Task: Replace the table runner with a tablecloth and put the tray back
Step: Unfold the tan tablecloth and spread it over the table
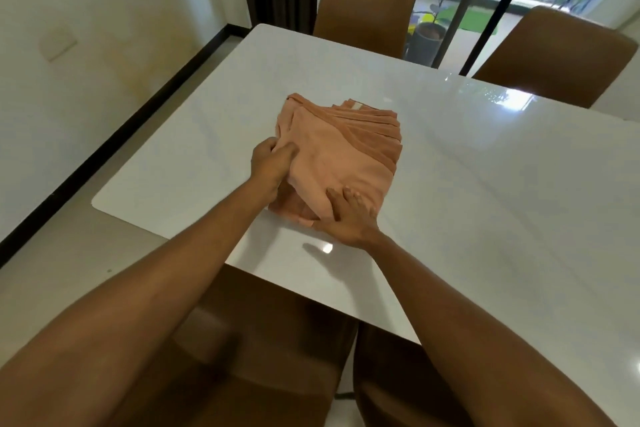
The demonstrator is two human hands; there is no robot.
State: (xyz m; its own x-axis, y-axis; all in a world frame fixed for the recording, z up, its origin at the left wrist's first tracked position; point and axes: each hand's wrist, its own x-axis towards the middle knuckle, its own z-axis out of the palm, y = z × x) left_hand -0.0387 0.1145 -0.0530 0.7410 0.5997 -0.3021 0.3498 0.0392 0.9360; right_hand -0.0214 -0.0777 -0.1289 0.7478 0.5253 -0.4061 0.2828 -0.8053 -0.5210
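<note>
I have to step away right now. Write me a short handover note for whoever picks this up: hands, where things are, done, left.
Left hand: pinching the left edge of the folded peach-orange fabric tablecloth.
Right hand: fingers flat on the cloth's near edge, pressing down.
Tablecloth: still folded, lying mid-way on the glossy white rectangular table.
Done: no table runner or tray on the table; neither is in view.
Left: unfold and spread the cloth over the table, then put the tray back.

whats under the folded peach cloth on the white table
The folded peach cloth lies on the glossy white table. Anything beneath is covered; no runner or tray shows.
</note>
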